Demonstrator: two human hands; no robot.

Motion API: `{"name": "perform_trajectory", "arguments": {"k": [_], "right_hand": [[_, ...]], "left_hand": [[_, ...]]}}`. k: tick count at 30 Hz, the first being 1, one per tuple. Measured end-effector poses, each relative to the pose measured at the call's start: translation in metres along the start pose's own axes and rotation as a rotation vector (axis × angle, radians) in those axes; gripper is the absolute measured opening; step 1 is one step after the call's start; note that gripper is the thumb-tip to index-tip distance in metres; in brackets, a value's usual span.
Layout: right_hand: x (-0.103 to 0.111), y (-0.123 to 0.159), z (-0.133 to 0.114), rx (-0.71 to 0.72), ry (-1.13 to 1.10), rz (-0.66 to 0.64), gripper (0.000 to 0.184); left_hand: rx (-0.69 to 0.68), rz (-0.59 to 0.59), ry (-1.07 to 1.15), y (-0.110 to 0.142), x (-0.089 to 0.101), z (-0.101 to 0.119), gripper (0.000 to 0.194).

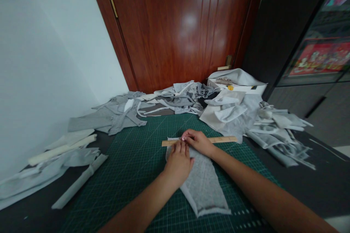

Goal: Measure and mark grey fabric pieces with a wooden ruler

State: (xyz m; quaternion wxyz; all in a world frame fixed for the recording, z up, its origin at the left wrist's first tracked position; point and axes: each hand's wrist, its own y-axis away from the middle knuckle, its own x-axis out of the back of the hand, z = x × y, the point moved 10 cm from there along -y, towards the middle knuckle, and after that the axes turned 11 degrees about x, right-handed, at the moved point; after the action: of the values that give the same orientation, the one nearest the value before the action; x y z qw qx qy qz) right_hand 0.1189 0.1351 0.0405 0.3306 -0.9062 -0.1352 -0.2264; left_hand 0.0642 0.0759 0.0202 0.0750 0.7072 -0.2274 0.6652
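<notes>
A grey fabric piece [203,185] lies on a green cutting mat [131,167]. A wooden ruler [221,139] lies across the fabric's far end. My left hand [179,162] rests flat on the fabric, fingers stretched toward the ruler. My right hand [198,141] presses on the ruler with its fingers curled together at the ruler's middle; whether they pinch something small I cannot make out.
Heaps of grey and white fabric scraps [175,100] lie at the mat's far edge and to the right [276,127]. Rolled and folded pale fabric [62,149] lies at the left by the white wall. A brown door [175,25] stands behind. A white box [237,82] sits by it.
</notes>
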Motion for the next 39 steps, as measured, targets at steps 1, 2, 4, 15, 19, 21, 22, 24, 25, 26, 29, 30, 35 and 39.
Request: {"name": "perform_trajectory", "arguments": {"k": [1,2,4,15,19,21,22,24,25,26,29,30,35,39], "right_hand": [[-0.003,-0.003,0.000,0.003,0.006,-0.008,0.012],[-0.007,-0.006,0.000,0.008,0.007,-0.019,0.012],[-0.016,-0.014,0.000,0.009,-0.020,-0.040,0.011],[-0.039,-0.037,0.017,-0.035,-0.041,-0.030,0.014],[-0.043,-0.037,0.025,-0.080,-0.140,-0.021,0.017],[-0.041,-0.037,0.027,-0.081,-0.149,0.001,0.018],[-0.040,-0.037,0.028,-0.078,-0.149,0.007,0.018],[-0.039,-0.036,0.029,-0.076,-0.149,0.014,0.018],[-0.038,-0.036,0.028,-0.075,-0.143,0.017,0.017],[-0.036,-0.036,0.027,-0.073,-0.131,0.020,0.016],[-0.034,-0.036,0.022,-0.063,-0.067,0.018,0.013],[-0.034,-0.036,0.021,-0.062,-0.041,0.016,0.012],[-0.037,-0.036,0.020,-0.083,-0.001,0.001,0.009],[-0.022,-0.037,0.024,-0.095,-0.059,0.168,0.010]], "left_hand": [[-0.001,-0.003,-0.014,0.000,0.000,0.000,0.053],[-0.001,-0.007,-0.025,0.000,0.000,0.000,0.054],[-0.001,-0.002,-0.037,0.001,0.001,0.000,0.053],[0.067,0.023,-0.023,0.003,0.008,-0.007,0.052],[0.075,0.031,-0.026,0.003,0.007,-0.007,0.052],[0.069,0.029,-0.037,0.003,0.006,-0.005,0.052],[0.068,0.026,-0.043,0.002,0.005,-0.005,0.053],[0.068,0.018,-0.052,0.002,0.004,-0.004,0.053],[0.069,0.014,-0.056,0.002,0.004,-0.004,0.054],[0.069,0.011,-0.060,0.002,0.004,-0.004,0.054],[0.064,0.013,-0.070,0.002,0.004,-0.004,0.054],[0.061,0.015,-0.071,0.002,0.004,-0.004,0.053],[0.059,0.025,-0.067,0.002,0.006,-0.003,0.051],[0.061,0.030,-0.053,0.003,0.006,-0.004,0.052]]}}
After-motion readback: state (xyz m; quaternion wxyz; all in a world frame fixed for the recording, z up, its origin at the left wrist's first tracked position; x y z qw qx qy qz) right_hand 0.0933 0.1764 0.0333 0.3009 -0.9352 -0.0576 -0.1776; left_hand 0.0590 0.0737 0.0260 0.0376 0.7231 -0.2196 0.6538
